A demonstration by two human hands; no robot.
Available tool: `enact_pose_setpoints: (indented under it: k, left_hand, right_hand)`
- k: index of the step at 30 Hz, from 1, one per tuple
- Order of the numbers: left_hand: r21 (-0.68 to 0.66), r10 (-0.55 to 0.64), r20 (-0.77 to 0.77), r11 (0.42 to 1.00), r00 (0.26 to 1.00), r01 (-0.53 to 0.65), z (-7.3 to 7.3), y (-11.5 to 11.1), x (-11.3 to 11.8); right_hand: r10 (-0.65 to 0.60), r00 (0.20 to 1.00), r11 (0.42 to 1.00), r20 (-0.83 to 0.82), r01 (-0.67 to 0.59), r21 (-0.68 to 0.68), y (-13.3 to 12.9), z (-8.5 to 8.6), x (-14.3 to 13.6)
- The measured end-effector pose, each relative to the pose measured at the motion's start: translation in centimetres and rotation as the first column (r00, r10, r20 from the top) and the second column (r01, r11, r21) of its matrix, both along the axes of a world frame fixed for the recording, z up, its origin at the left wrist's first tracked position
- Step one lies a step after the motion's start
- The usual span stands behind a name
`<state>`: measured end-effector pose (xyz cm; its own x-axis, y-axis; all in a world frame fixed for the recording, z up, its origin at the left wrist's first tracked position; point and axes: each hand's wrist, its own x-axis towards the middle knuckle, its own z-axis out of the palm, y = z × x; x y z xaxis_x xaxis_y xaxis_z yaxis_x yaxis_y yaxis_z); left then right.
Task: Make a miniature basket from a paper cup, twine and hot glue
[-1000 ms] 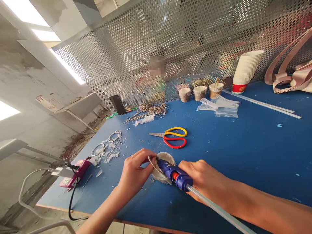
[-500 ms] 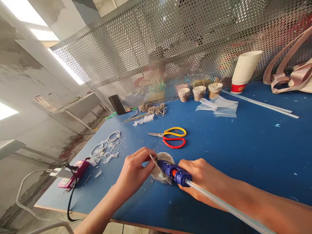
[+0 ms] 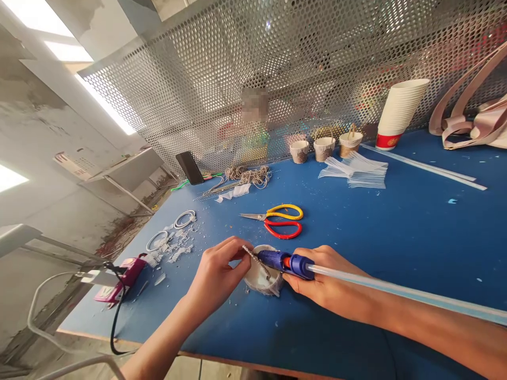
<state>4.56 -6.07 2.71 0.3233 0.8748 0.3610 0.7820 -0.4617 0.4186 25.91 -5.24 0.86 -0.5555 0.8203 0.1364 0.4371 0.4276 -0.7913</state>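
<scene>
A small whitish cup stands upright near the table's front edge, between my hands. My left hand is closed in a pinch on a twisted cord, which slants across the cup's opening. In my right hand is a blue glue gun, its nozzle end over the cup's far rim beside the cord. A long clear glue stick sticks out of the gun's back. Whether the nozzle touches the cord or cup I cannot tell. Yellow-and-red scissors lie just beyond the cup.
Three small cups with handles stand along the perforated metal screen. Nearby are stacked paper cups, white strips and glue sticks. Leftward lie cord, a phone, white rings, scraps and a power strip.
The back of the glue gun has swung up and right in the picture, so the glue stick lies more level. More of the cup's inside and the cord now shows. My left hand keeps its pinch.
</scene>
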Motion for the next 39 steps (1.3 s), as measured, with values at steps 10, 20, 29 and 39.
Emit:
enact_pose_setpoints:
  k: [10, 20, 29, 39]
  left_hand:
    - [0.002, 0.02, -0.019, 1.0, 1.0, -0.02, 0.0, 0.0, 0.0]
    - [-0.015, 0.019, -0.006, 1.0, 1.0, -0.019, 0.0, 0.1, 0.0]
    - [-0.007, 0.006, -0.013, 1.0, 1.0, -0.006, 0.1, 0.1, 0.1]
    - [0.032, 0.001, -0.036, 1.0, 0.999, 0.001, 0.0, 0.1, 0.1]
  right_hand:
    - [-0.025, 1.0, 0.981, 0.004, 0.025, -0.195, -0.1, 0.0, 0.2]
    - [0.019, 1.0, 0.98, 0.01, -0.017, -0.198, -0.1, 0.1, 0.5]
    - [0.108, 0.993, 0.988, -0.046, -0.102, 0.116, 0.0, -1.4, 0.3]
    - [0.086, 0.995, 0.992, 0.059, -0.091, 0.09, 0.1, -1.7, 0.2]
